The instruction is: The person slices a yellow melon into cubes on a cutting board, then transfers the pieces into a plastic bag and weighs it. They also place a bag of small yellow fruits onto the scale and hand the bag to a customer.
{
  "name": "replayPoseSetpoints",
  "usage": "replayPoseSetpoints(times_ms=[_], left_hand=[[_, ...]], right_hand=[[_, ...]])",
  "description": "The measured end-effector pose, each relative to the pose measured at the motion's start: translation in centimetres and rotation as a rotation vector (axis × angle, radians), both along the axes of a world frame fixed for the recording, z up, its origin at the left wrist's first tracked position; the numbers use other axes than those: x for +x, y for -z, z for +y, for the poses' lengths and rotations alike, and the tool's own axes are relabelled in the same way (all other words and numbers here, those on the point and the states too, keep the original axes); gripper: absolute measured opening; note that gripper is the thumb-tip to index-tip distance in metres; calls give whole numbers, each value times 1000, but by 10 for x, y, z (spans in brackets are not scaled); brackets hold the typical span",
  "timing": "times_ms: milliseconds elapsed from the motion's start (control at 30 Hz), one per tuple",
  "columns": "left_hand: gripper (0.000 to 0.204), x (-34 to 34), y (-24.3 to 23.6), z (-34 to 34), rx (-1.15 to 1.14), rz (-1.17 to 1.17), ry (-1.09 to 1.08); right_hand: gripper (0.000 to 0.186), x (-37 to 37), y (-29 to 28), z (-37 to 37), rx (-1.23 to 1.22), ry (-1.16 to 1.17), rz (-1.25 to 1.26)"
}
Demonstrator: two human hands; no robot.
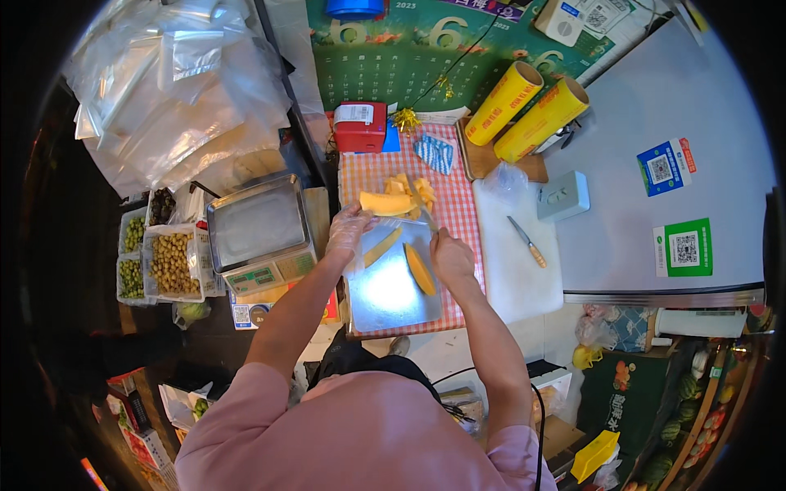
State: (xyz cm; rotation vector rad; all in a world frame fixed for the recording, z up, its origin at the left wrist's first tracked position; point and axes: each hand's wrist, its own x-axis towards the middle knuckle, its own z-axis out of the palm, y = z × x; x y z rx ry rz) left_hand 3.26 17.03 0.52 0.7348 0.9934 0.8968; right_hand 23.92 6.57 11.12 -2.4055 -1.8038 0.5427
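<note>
My left hand (350, 229), in a clear plastic glove, is closed on the left end of an orange-fleshed melon slice (385, 204). My right hand (452, 255) is bare and wraps round the handle of a knife (422, 204). The blade points away from me and lies by the slice's right end. Cut melon chunks (399, 183) are heaped just beyond the slice; what holds them is mostly hidden. Nearer me, a shiny metal tray (372, 317) bears a long pale strip, perhaps rind (382, 247), and another melon wedge (419, 270).
A weighing scale (260, 221) stands at left, near baskets of small fruit (173, 262). On the right, a second knife (528, 242) lies on a white board (508, 286). Behind are a red box-shaped device (360, 129), a striped cloth (434, 154) and yellow wrap rolls (504, 102).
</note>
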Motion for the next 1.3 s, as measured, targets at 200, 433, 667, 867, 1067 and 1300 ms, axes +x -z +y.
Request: replayPoseSetpoints(times_ms=[200,433,667,867,1067,1300], left_hand=[[32,6,-11,3,-28,81,38],[32,9,-1,6,-8,141,95],[37,12,1,3,25,153,109],[33,14,-2,3,103,172,170],[31,21,-11,17,61,230,138],[30,17,1,26,142,350,246]], right_hand=[[29,-8,11,11,-94,-106,-38],[33,-21,-13,4,-155,-78,34],[35,-32,-29,-1,-149,-54,74],[36,-27,-13,-6,-146,-85,92],[34,-16,-1,-2,-178,95,309],[26,-32,-17,-7,-103,-199,-97]])
